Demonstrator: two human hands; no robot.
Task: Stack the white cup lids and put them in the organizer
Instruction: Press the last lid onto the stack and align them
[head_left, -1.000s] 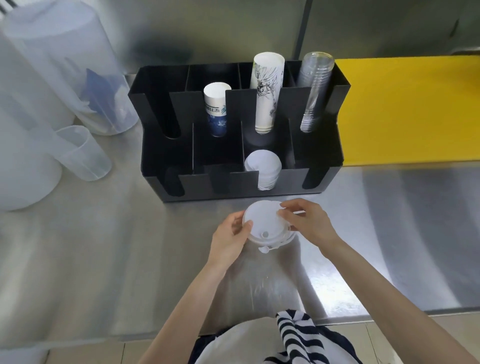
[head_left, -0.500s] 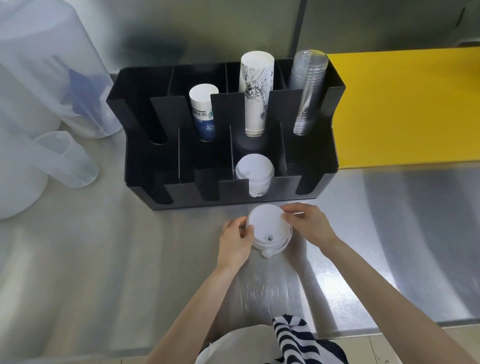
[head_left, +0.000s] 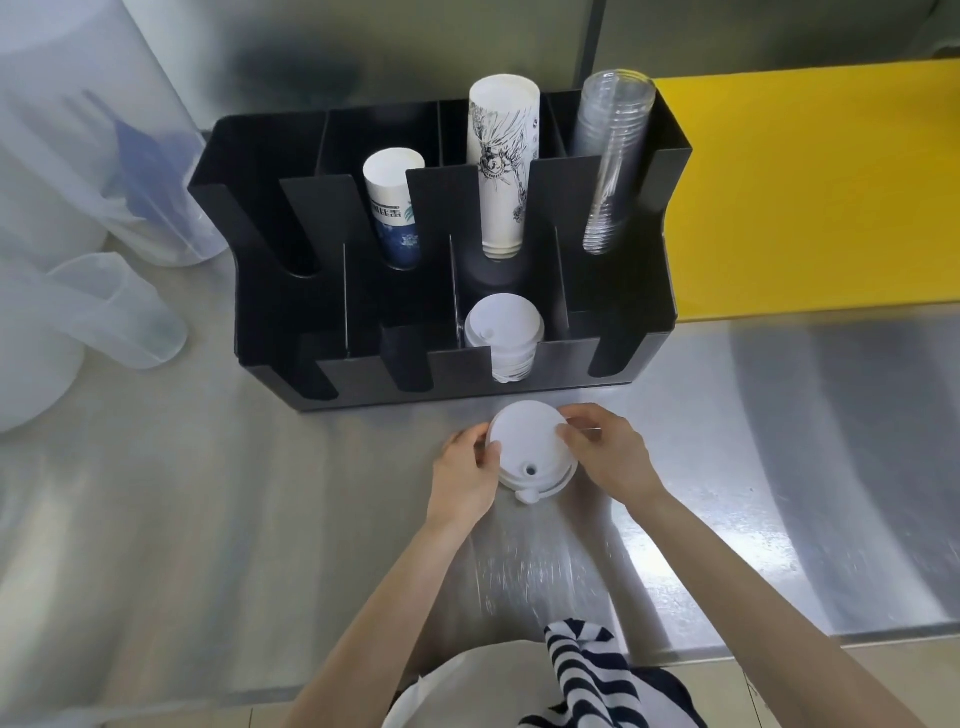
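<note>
Centre frame: I keep my left hand (head_left: 465, 478) and right hand (head_left: 613, 457) closed around the lid stack (head_left: 530, 457), squaring it on the table (head_left: 208, 519) below the organizer (head_left: 613, 332), fingers clasping its rim.

The short paper cup (head_left: 393, 208), at about 11 o'clock in the organizer (head_left: 613, 338), carries a line of Chinese characters on a dark blue band; the last looks like 香, the others are too blurred to read. The tall cup (head_left: 501, 161) at 12 o'clock bears a black line drawing with a small round emblem, its lettering illegible. No other text shows.
</note>
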